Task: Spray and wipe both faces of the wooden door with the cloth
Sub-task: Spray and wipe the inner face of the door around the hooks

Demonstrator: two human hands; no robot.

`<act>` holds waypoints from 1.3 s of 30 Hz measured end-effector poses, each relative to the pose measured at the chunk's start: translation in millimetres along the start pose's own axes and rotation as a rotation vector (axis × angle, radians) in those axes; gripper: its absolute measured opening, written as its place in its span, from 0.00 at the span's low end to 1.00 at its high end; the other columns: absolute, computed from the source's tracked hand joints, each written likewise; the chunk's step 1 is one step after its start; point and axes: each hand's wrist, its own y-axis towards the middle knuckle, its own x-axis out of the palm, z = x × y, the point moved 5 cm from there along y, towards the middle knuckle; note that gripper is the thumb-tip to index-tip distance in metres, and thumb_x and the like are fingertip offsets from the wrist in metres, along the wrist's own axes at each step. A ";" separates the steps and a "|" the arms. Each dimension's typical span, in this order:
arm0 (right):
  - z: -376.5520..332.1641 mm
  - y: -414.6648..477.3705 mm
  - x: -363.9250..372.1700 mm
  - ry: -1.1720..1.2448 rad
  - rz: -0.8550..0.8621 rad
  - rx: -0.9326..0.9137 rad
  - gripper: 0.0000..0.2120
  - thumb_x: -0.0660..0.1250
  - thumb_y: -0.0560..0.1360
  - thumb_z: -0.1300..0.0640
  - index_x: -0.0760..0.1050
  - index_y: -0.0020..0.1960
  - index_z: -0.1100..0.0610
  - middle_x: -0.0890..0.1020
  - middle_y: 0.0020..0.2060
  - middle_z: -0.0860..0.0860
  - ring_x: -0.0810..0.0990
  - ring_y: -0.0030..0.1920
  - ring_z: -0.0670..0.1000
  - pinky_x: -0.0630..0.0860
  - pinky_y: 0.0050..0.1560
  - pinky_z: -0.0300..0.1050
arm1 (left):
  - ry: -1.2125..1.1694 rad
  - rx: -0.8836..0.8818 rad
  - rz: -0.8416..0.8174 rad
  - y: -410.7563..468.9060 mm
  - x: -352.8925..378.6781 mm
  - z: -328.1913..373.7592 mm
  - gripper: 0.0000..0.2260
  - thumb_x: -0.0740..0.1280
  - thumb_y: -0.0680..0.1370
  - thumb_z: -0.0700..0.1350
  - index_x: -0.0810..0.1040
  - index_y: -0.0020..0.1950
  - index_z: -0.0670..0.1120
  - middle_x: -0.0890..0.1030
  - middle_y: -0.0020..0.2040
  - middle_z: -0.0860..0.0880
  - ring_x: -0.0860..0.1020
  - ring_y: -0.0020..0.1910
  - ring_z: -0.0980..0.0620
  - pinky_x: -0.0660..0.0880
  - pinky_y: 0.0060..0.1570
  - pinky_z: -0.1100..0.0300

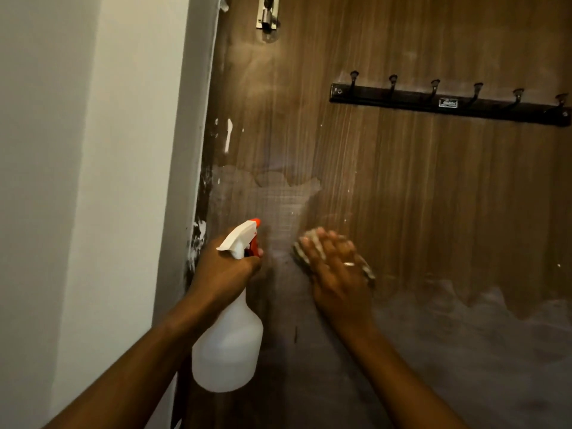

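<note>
Both forearms come in from 6 o'clock. Left hand (227,269) is wrapped tight round the neck of the spray bottle (227,342), one finger on the orange trigger. Bottle hangs upright, long axis vertical, nozzle aimed up toward 1 o'clock at the wooden door (418,187).

Right hand (335,267) is flat on the door, palm pressing the cloth (301,253) against the wood, fingers spread toward 11 o'clock. Only the cloth's edges show round the hand, so it's pinned by pressure rather than pinched. Blurred, likely mid-stroke.

Key relation: cloth sits just beside the nozzle, at its 3 o'clock, low on the panel. Right hand does the wiping; left is only nearer the jamb edge at 9 o'clock.

Dull, hazy film covers the panel from 3 to 6 o'clock, with another patch at 12 o'clock of the bottle. Can't tell wet from dusty.

Bottle contents: translucent body, no fill line readable.

Coat-hook rail (448,102) at 2 o'clock, slide bolt (267,15) at 12, both obstacles for upward strokes.

Judgement: this face partly done; other face not visible.
</note>
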 end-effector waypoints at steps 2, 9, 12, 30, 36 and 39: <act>17.2 -4.6 -7.3 -0.024 0.031 0.119 0.24 0.63 0.79 0.63 0.69 0.74 0.55 0.70 0.73 0.57 0.67 0.73 0.59 0.63 0.73 0.58 | -0.003 0.000 0.000 1.6 -13.5 -5.7 0.25 0.69 0.74 0.39 0.66 0.70 0.45 0.74 0.64 0.44 0.74 0.58 0.46 0.71 0.61 0.48; -20.7 123.7 21.7 0.000 0.088 0.293 0.24 0.58 0.80 0.62 0.65 0.76 0.56 0.68 0.74 0.58 0.65 0.73 0.60 0.58 0.76 0.58 | -0.012 0.017 0.023 16.8 -52.0 -14.9 0.26 0.70 0.74 0.39 0.66 0.70 0.46 0.73 0.66 0.44 0.74 0.62 0.43 0.70 0.63 0.48; -74.2 122.2 46.1 0.009 0.018 0.118 0.24 0.58 0.81 0.58 0.63 0.77 0.55 0.67 0.74 0.58 0.63 0.75 0.59 0.57 0.76 0.60 | -0.025 0.013 0.030 19.9 -62.5 -15.3 0.25 0.69 0.74 0.39 0.66 0.70 0.44 0.72 0.67 0.42 0.72 0.63 0.43 0.68 0.64 0.50; -162.7 57.6 77.1 0.066 -0.090 -0.168 0.27 0.59 0.81 0.51 0.58 0.78 0.54 0.67 0.75 0.58 0.63 0.75 0.60 0.62 0.73 0.63 | 0.035 0.011 0.052 5.8 -103.8 -35.6 0.24 0.70 0.73 0.39 0.69 0.68 0.43 0.75 0.63 0.42 0.75 0.59 0.43 0.70 0.63 0.50; -97.1 10.3 40.1 0.049 -0.002 0.111 0.23 0.64 0.80 0.61 0.68 0.75 0.54 0.69 0.73 0.58 0.65 0.74 0.60 0.63 0.72 0.63 | -0.008 -0.096 0.037 -16.4 -104.9 -62.1 0.23 0.68 0.74 0.37 0.67 0.68 0.40 0.74 0.64 0.39 0.74 0.60 0.40 0.70 0.64 0.46; -110.8 62.4 47.8 0.068 0.061 0.219 0.24 0.58 0.80 0.63 0.65 0.76 0.55 0.68 0.73 0.59 0.64 0.74 0.61 0.62 0.73 0.63 | 0.033 -0.077 0.032 -24.8 -99.9 -66.9 0.23 0.70 0.73 0.38 0.68 0.67 0.42 0.75 0.63 0.40 0.75 0.60 0.41 0.71 0.64 0.45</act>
